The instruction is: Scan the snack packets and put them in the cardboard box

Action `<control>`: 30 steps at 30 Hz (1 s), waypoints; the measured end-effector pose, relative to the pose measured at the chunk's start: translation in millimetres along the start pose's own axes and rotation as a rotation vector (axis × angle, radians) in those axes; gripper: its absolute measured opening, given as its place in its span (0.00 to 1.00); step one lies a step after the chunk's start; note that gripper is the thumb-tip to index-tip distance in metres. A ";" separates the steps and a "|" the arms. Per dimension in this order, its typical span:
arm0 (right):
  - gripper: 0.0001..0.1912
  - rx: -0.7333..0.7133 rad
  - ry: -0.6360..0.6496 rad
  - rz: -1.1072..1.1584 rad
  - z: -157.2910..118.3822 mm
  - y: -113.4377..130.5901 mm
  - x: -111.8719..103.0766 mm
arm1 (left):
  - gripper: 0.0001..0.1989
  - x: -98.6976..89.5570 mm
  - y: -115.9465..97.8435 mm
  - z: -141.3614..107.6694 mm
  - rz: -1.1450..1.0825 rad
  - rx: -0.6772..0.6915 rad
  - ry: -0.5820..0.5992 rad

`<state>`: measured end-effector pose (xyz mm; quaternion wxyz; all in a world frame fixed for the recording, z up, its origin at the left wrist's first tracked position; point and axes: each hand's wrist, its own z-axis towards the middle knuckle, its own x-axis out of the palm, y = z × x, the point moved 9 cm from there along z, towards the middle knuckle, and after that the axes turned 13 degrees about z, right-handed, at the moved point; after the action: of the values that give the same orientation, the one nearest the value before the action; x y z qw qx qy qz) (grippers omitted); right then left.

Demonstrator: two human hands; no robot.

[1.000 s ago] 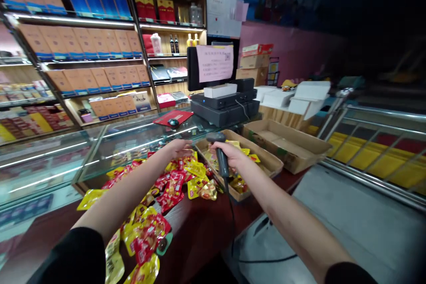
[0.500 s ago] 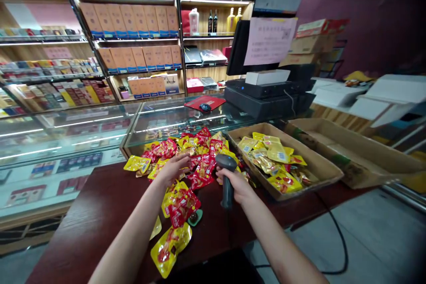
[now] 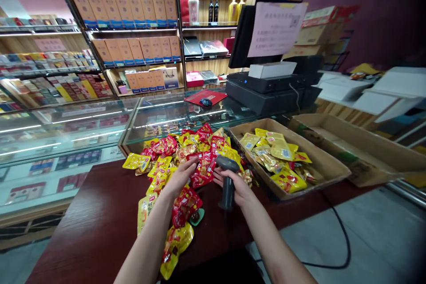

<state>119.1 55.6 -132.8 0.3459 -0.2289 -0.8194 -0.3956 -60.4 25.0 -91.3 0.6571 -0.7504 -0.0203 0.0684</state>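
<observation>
My right hand (image 3: 240, 188) is wrapped around the handle of a dark grey barcode scanner (image 3: 227, 193), its head up and its fingertips showing on the left side. My left hand (image 3: 182, 176) reaches over a heap of snack packets, fingers stretched out beside a red snack packet (image 3: 203, 171); whether they touch it I cannot tell. Yellow snack packets (image 3: 136, 161) lie among the red ones. A trail of packets runs toward me under my left forearm, ending in a yellow packet (image 3: 178, 244). Beside that trail lies a small green item (image 3: 197, 217).
Right of the heap stands a cardboard box (image 3: 317, 183) holding several yellow packets, with another cardboard box (image 3: 357, 179) beyond. A glass display counter (image 3: 159, 113) borders the dark red table (image 3: 89, 213) at the back. A monitor (image 3: 241, 37) and black cable (image 3: 348, 239) are at right.
My left hand has moved right, closer to the red packets and the scanner. A pale yellow packet shows more fully left of my left forearm. The scanner stays in my right hand.
</observation>
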 end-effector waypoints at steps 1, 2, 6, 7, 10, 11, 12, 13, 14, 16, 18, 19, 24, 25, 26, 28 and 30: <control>0.08 0.001 0.002 -0.004 0.5 -1.0 0.6 | 0.22 1.5 2.0 1.2 0.017 -0.001 0.006; 0.08 -0.002 0.006 -0.010 0.9 -1.5 1.3 | 0.22 2.8 3.7 2.3 0.032 -0.006 0.011; 0.09 -0.035 0.043 -0.050 1.8 -2.4 7.6 | 0.23 4.8 7.0 6.1 0.069 -0.036 0.000; 0.09 -0.042 0.062 -0.063 1.8 -3.0 11.2 | 0.24 4.6 6.8 7.1 0.073 -0.042 -0.008; 0.10 -0.046 0.158 -0.110 1.3 -7.4 28.7 | 0.24 5.9 5.1 10.8 0.064 -0.054 -0.005; 0.11 -0.051 0.193 -0.132 1.1 -9.0 35.7 | 0.23 7.3 4.3 12.3 0.051 -0.054 0.015; 0.12 -0.060 0.223 -0.162 1.2 -10.4 42.3 | 0.23 8.9 3.6 13.8 0.032 -0.055 0.041; 0.13 -0.075 0.242 -0.200 1.5 -11.1 48.0 | 0.23 9.8 2.7 15.4 0.014 -0.053 0.066; 0.13 -0.096 0.254 -0.246 1.9 -11.1 52.9 | 0.22 9.4 1.7 17.0 0.003 -0.051 0.084; 0.12 -0.142 0.265 -0.341 2.7 -9.6 61.0 | 0.21 3.0 0.6 20.5 0.013 -0.056 0.079; 0.11 -0.161 0.288 -0.426 2.3 -8.5 69.4 | 0.19 -7.8 0.5 23.3 0.064 -0.085 0.041; 0.11 -0.160 0.307 -0.456 1.3 -8.1 74.0 | 0.18 -13.8 0.0 24.1 0.093 -0.102 0.019; 0.12 -0.175 0.386 -0.484 -10.8 0.7 98.2 | 0.14 -25.3 -14.4 23.8 0.011 -0.122 0.064; 0.13 -0.191 0.378 -0.478 -13.7 4.2 101.4 | 0.14 -25.1 -17.5 23.4 -0.046 -0.130 0.090; 0.13 -0.205 0.364 -0.475 -16.7 7.2 103.8 | 0.13 -25.6 -19.7 23.3 -0.099 -0.147 0.106; 0.13 -0.210 0.332 -0.473 -22.8 10.7 106.8 | 0.13 -30.1 -21.3 24.7 -0.179 -0.193 0.096; 0.13 -0.180 0.313 -0.466 -28.8 9.9 107.9 | 0.12 -36.9 -20.7 28.5 -0.218 -0.228 0.059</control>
<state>65.9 49.1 -34.3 0.3461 -0.0004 -0.7483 -0.5660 -99.4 51.4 -71.6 0.5716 -0.8151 -0.0900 -0.0285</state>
